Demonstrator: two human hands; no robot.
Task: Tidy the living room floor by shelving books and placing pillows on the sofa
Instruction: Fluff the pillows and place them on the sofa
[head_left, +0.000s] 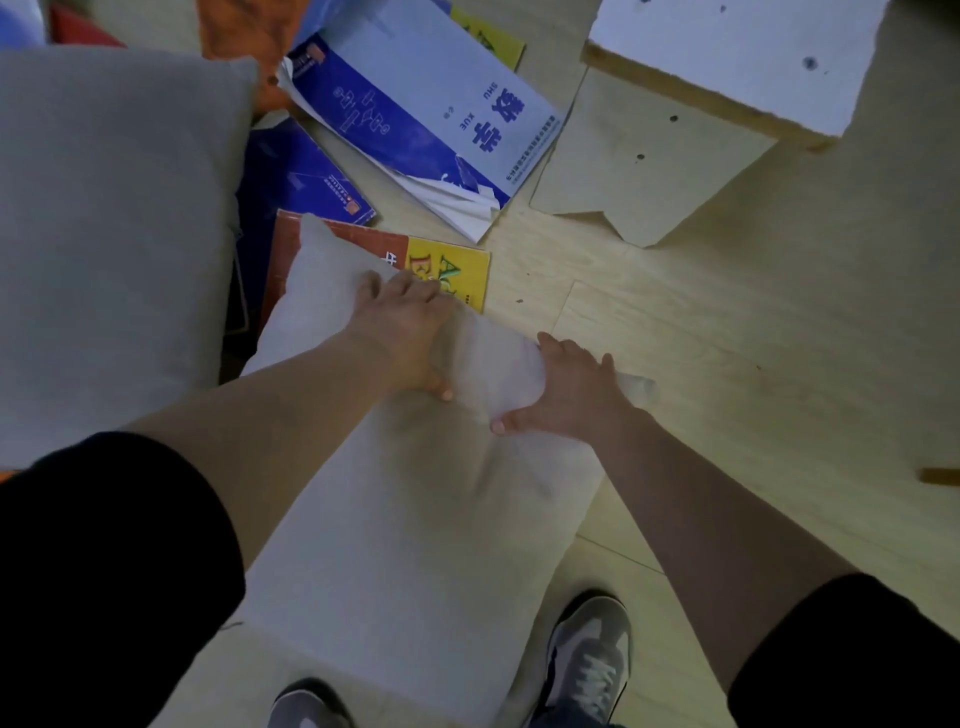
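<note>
A beige pillow (415, 519) lies on the wooden floor in front of my feet. My left hand (405, 332) grips its far edge, thumb underneath on the near side. My right hand (566, 389) grips the same edge near the right corner, bunching the fabric. A second, larger grey pillow (114, 234) lies at the left. Books are scattered beyond: a blue and white one (431, 114), a dark blue one (301, 182), and a red and yellow one (447, 265) partly under the held pillow.
A pale wooden stool or small table (727, 67) stands at the upper right, its leg panel (649, 166) reaching the floor. Orange and yellow book covers (244, 31) show at the top. My grey shoes (592, 665) are at the bottom edge.
</note>
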